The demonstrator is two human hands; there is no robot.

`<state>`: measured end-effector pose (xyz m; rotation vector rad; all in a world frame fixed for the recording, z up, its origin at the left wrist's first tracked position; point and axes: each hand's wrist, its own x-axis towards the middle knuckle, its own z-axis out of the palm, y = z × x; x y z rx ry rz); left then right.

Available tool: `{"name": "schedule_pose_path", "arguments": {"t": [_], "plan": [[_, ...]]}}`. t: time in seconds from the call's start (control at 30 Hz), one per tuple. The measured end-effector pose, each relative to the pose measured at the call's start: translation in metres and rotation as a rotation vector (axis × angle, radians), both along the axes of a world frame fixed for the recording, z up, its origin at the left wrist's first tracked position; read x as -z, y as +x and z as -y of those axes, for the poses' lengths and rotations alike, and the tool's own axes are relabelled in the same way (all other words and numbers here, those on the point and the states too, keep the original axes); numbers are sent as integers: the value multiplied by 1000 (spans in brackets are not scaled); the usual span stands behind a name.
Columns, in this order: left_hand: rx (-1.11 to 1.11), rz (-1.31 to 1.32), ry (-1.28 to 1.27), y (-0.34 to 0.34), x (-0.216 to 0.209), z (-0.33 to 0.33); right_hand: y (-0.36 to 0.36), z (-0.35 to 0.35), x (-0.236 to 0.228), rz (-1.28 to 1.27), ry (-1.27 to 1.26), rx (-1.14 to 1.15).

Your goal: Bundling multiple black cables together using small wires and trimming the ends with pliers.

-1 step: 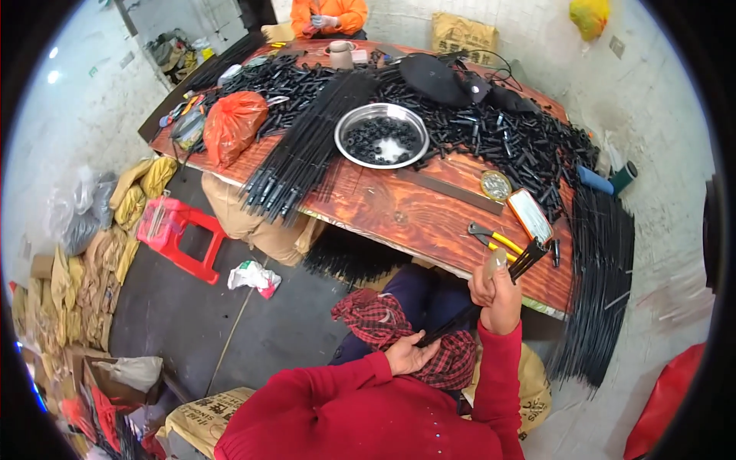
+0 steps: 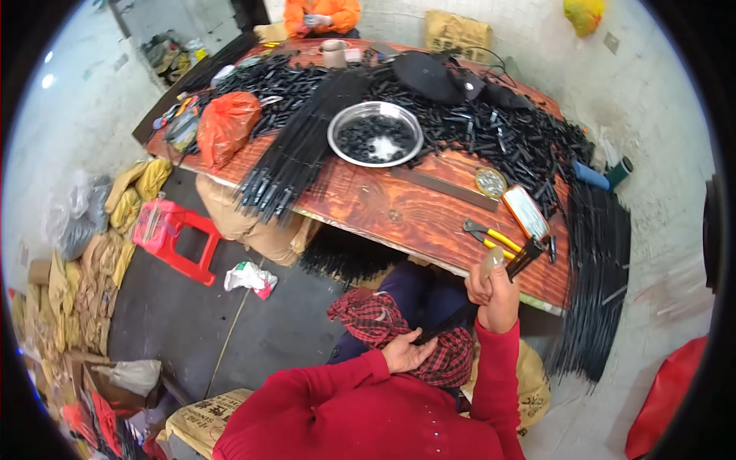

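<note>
Black rods [image 2: 526, 259] are gripped in the right hand [image 2: 497, 297], near yellow-handled pliers [image 2: 501, 239]; the left hand [image 2: 408, 353] is positioned lower, by a red checked cloth [image 2: 455, 359].

Fisheye head view, looking down
From above the hands [image 2: 500, 297], it faces forward over the nearby desk [image 2: 376, 203] toward the wall [image 2: 529, 27].

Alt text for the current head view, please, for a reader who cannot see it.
A person's right hand holds a bundle of black rods near the edge of a wood-grained table; the left hand lies palm partly up over a red checked cloth. On the table, a metal bowl of small black parts stands beside a heap of black pieces.
</note>
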<state>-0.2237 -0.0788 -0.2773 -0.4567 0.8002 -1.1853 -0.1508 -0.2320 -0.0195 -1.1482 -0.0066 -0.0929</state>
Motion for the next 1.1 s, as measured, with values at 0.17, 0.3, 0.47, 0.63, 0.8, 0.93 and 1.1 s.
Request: {"name": "schedule_pose_path", "arguments": {"t": [0.17,0.3,0.47,0.63,0.8,0.93,1.1], "plan": [[293,258,305,17,-57,-21,7,1,5,-92,0,25],[382,903,379,57,-83,-59,13,11,2,-81,25,-37],[-176,1828,1181,115,-225,-27,6,4,4,-73,-65,3],[-368,2109,957,120,-296,20,1,-2,-2,113,32,-25],[-421,2146,831,121,-309,44,-5,2,-1,155,84,-12],[-398,2117,813,126,-314,55,-5,16,6,108,42,-67],[-389,2104,777,136,-313,54,-10,21,3,131,-55,-94]]}}
